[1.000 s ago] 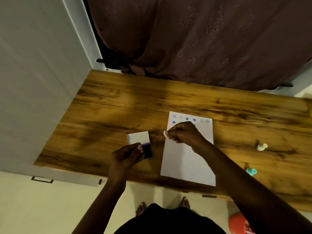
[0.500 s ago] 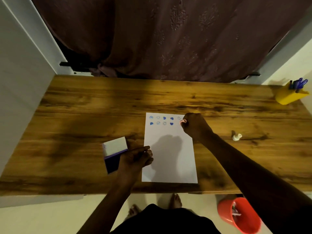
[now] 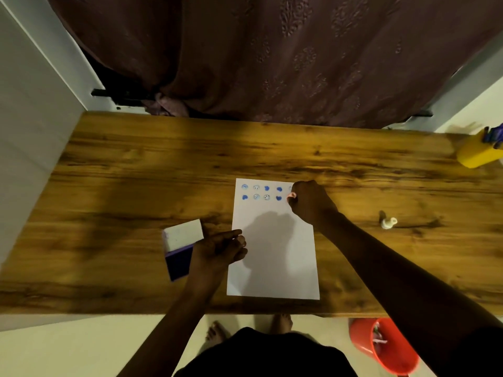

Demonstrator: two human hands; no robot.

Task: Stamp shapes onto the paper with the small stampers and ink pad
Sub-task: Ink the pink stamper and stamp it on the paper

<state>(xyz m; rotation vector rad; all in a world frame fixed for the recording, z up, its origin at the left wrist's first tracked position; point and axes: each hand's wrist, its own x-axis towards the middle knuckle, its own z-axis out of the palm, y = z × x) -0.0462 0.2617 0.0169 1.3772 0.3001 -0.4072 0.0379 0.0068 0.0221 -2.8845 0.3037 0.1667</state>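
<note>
A white sheet of paper (image 3: pixel 275 257) lies on the wooden table (image 3: pixel 136 170), with two rows of small blue stamped shapes (image 3: pixel 261 192) along its top edge. My right hand (image 3: pixel 310 202) is closed around a small pinkish stamper (image 3: pixel 291 196), held down at the right end of the second row. An ink pad (image 3: pixel 181 250) with its white lid flipped open sits left of the paper. My left hand (image 3: pixel 220 248) rests beside the pad with fingers loosely curled, its fingertips on the paper's left edge.
A small white stamper (image 3: pixel 388 223) lies on the table to the right of the paper. A yellow holder with blue pens (image 3: pixel 480 152) stands at the far right. A red bucket (image 3: pixel 383 346) sits on the floor below the table's front edge. A dark curtain hangs behind.
My right hand carried the stamper from the paper's left side near the ink pad to the right end of the stamped rows. My left hand shifted from the pad onto the paper's edge.
</note>
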